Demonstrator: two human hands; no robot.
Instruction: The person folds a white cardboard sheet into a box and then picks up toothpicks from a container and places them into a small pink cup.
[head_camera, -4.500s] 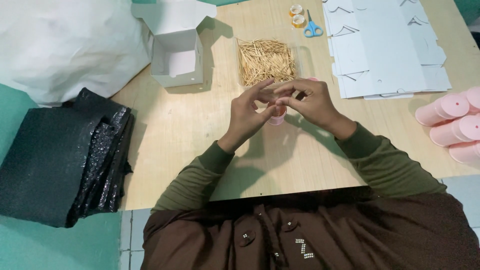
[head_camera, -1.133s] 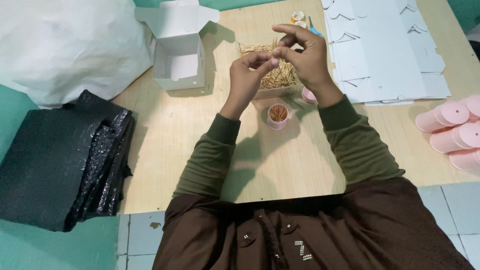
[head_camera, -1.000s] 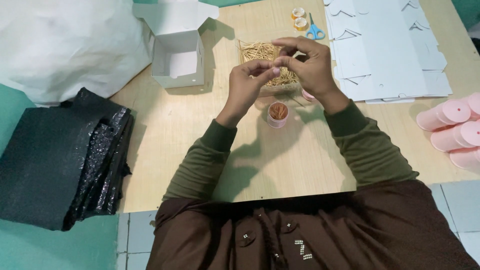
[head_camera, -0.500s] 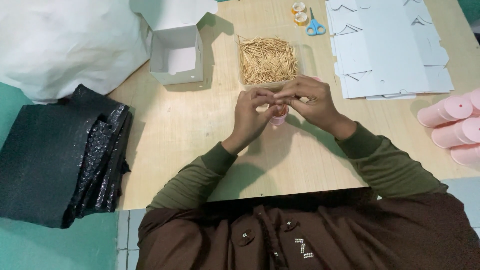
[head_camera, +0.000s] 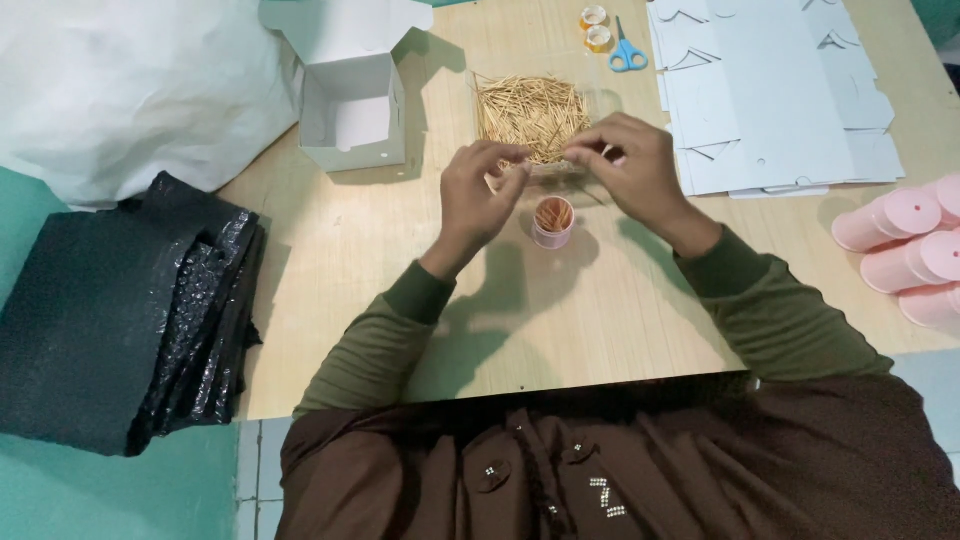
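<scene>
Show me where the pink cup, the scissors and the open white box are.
pink cup (head_camera: 553, 236), head view, on its pink side wall.
scissors (head_camera: 627, 58), head view, on the blue handles.
open white box (head_camera: 355, 100), head view, on its inner wall.

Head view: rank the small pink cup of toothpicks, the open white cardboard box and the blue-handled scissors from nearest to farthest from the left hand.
1. Small pink cup of toothpicks, just to the right of the left hand.
2. Open white cardboard box, up and to the left.
3. Blue-handled scissors, far up to the right, near the table's top edge.
</scene>
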